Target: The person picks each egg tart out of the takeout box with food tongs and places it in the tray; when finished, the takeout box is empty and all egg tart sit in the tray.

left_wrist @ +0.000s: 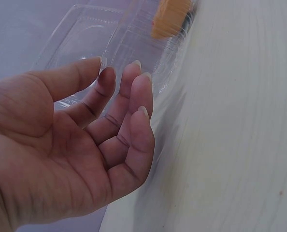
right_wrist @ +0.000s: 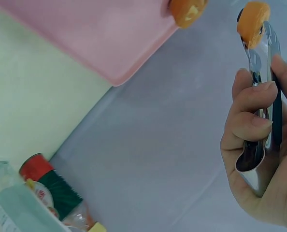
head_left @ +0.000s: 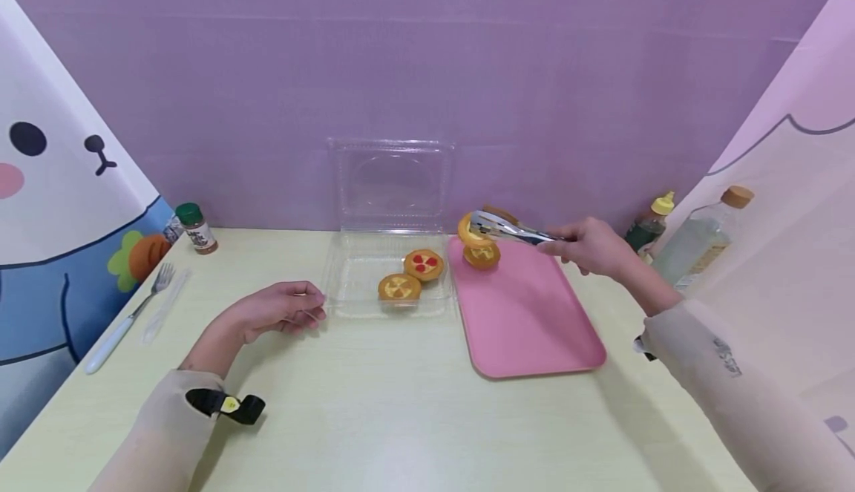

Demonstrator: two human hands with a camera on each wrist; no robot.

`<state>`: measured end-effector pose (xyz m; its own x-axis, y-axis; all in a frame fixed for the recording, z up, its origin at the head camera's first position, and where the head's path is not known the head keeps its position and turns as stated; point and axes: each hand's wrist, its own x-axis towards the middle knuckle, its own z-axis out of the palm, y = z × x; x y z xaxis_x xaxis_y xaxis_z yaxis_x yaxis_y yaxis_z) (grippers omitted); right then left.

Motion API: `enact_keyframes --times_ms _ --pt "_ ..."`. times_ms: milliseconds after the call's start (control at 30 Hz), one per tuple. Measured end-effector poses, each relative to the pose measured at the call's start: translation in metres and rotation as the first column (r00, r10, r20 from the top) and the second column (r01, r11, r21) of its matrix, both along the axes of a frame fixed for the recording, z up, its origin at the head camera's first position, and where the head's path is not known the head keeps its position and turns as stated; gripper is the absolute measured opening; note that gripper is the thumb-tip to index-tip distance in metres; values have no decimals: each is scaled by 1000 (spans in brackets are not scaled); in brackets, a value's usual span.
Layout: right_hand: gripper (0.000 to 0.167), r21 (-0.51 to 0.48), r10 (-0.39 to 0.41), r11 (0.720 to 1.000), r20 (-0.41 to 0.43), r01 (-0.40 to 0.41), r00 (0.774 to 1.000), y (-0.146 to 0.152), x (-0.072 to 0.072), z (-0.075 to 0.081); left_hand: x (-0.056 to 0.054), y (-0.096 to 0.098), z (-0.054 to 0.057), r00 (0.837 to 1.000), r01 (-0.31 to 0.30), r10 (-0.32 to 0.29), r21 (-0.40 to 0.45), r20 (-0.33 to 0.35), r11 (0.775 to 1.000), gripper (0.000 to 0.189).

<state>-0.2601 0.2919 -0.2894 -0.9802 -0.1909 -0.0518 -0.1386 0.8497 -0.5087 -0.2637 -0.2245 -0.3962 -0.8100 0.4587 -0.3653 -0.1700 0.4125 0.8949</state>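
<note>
My right hand point(head_left: 591, 247) grips metal tongs point(head_left: 510, 228), and an egg tart point(right_wrist: 253, 24) is caught between their tips. That tart is over the far left corner of the pink tray point(head_left: 534, 314), where another tart point(head_left: 482, 257) sits. Behind the tongs a brown edge shows, mostly hidden. My left hand point(head_left: 283, 308) pinches the left rim of an open clear plastic container point(head_left: 354, 269) between thumb and index finger point(left_wrist: 105, 82), the other fingers loosely bent. Inside the container are a tart with red pieces point(head_left: 424, 264) and a plain-topped tart point(head_left: 399, 287).
A fork point(head_left: 130, 319), a clear wrapped strip point(head_left: 167, 305) and a green-capped spice jar point(head_left: 197, 229) are at the left. Bottles, one yellow-capped point(head_left: 651, 222) and one brown-capped point(head_left: 698, 236), stand at the right. The container's raised lid point(head_left: 394, 188) is by the purple backdrop.
</note>
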Motion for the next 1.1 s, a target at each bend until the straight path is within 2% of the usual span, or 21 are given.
enact_keyframes --times_ms 200,433,567,867,1100 --pt "54 7 -1 1000 -29 1 1000 10 3 -6 0 0 0 1000 -2 2 3 1 1000 31" --pt "61 24 -45 999 -7 45 999 25 2 -15 1 0 0 1000 -1 1 0 -1 1000 33" --pt "59 34 -63 997 -3 63 998 33 1 -19 1 1 2 1000 -4 4 -2 -2 1000 33" --pt "58 -34 -120 992 30 121 992 58 5 -28 1 1 2 1000 -5 5 -3 -1 1000 33" --pt "52 -52 -118 991 45 120 992 73 7 -40 1 1 3 1000 -7 7 -6 -1 1000 33"
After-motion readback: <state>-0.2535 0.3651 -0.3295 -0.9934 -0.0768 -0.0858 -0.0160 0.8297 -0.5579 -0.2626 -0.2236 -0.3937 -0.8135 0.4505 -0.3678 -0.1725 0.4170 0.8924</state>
